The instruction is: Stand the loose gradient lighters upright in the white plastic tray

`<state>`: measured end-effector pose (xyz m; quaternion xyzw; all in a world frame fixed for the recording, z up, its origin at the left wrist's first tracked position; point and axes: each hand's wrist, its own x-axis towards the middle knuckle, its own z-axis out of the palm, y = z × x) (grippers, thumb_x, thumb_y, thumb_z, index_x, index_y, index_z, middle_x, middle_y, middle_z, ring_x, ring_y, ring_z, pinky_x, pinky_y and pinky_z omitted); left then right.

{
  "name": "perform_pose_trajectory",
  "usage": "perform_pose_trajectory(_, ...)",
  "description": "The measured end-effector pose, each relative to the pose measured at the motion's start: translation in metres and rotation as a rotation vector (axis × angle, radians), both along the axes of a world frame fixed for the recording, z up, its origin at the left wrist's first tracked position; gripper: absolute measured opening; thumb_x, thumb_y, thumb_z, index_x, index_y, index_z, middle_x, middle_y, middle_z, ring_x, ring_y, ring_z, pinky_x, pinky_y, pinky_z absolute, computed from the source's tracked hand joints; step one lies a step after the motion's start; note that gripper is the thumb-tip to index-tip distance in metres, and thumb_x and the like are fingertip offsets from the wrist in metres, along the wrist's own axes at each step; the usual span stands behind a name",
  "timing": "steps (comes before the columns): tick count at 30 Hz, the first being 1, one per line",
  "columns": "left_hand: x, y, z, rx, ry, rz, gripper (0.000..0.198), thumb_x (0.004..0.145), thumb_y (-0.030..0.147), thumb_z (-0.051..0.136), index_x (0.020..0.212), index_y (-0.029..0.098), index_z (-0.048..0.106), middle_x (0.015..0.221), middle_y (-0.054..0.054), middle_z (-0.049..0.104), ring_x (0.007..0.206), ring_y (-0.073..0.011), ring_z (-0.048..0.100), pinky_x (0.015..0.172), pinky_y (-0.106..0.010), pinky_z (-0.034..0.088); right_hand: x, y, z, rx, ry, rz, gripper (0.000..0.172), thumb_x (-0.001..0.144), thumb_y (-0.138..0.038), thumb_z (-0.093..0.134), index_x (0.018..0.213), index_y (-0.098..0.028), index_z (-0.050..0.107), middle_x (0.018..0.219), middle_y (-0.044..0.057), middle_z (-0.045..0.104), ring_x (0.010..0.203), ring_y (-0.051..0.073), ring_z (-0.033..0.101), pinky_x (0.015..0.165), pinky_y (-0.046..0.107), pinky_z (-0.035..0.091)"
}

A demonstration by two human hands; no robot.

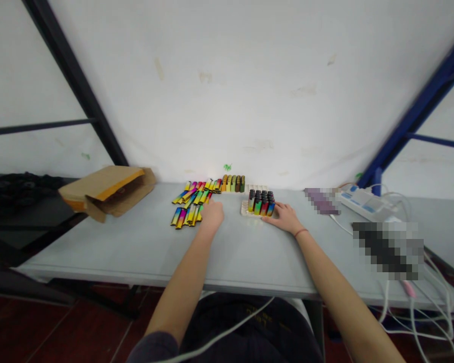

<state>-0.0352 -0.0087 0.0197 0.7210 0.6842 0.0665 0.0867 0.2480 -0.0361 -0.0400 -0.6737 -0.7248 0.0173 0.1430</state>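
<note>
My left hand point(213, 214) is at the right edge of a pile of shiny multicoloured tubes point(191, 197) lying on the grey table. Its fingers are curled at the tubes, and what they hold, if anything, is hidden. My right hand point(284, 218) rests with thumb and fingers spread at the right side of a group of upright black-topped coloured tubes point(262, 202). These stand in a white tray point(244, 208), whose left part shows. Behind, against the wall, more upright tubes point(233, 183) in yellow, green and brown stand beside another white tray point(258, 188).
An open cardboard box point(106, 189) lies at the table's left. On the right are a blurred purple object point(322, 200), a white power strip point(363, 202), a blurred dark object point(384, 250) and loose white cables. The table point(245, 262) meets the wall behind.
</note>
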Motion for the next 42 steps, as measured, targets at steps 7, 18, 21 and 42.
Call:
perform_pose_trajectory(7,0.010,0.012,-0.025,0.129,-0.078,-0.188,0.046,0.088,0.004,0.046,0.122,0.017,0.073,0.127,-0.021,0.064,0.123,-0.0332,0.057,0.105,-0.044,0.045,0.001,0.000,0.000,0.004,-0.010,-0.001,0.068,0.089,-0.072,0.060,0.135,-0.022,0.063,0.149,0.014,0.059,0.128,0.037,0.056,0.106,0.045,0.044)
perform_pose_trajectory(18,0.004,0.032,-0.039,0.182,-0.155,-0.104,0.032,0.089,0.029,0.063,0.114,0.011,0.072,0.122,-0.023,0.068,0.119,-0.0342,0.062,0.106,-0.043,0.046,0.000,0.000,-0.001,0.005,0.022,-0.001,0.068,0.088,-0.071,0.062,0.134,-0.020,0.064,0.146,0.015,0.061,0.128,0.036,0.055,0.107,0.047,0.043)
perform_pose_trajectory(21,0.005,0.037,-0.042,0.198,-0.291,-0.097,0.019,0.090,0.025,0.059,0.095,0.014,0.073,0.103,-0.020,0.073,0.110,-0.0307,0.066,0.101,-0.038,0.049,0.001,0.000,-0.002,0.015,0.031,0.003,0.069,0.089,-0.070,0.062,0.136,-0.020,0.063,0.147,0.014,0.059,0.131,0.036,0.054,0.109,0.046,0.042)
perform_pose_trajectory(42,0.044,0.014,-0.017,-0.396,-1.770,0.161,0.064,0.095,0.077,0.030,0.070,0.021,0.046,0.044,0.009,0.029,0.031,-0.0058,0.024,0.036,-0.018,0.017,0.001,0.001,-0.002,0.014,0.033,0.007,0.069,0.088,-0.069,0.062,0.138,-0.022,0.062,0.150,0.014,0.058,0.135,0.036,0.052,0.110,0.047,0.042)
